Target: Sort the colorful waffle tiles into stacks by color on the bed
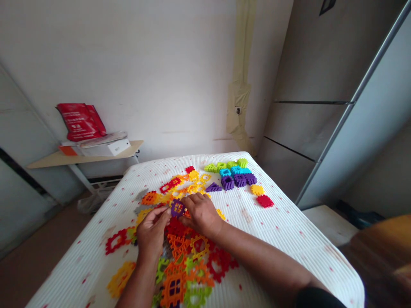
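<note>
A purple plastic waffle block (177, 208) is pinched upright between my left hand (153, 229) and my right hand (201, 214), the fingertips of both on its edges. Beneath and around my hands lies a loose heap of red, orange, yellow and green waffle blocks (183, 252) on a white ribbed mattress cover (257, 231). Beyond my right hand, green, blue and purple blocks (229, 175) stand in tight rows. A yellow block (257, 190) and a red block (265, 201) lie apart from them.
A narrow shelf (83, 158) at the back left holds a red bag and a white box. A white wall stands behind the bed, with grey wardrobe doors (308, 128) to the right. A blurred brown object (379, 261) intrudes at the lower right corner.
</note>
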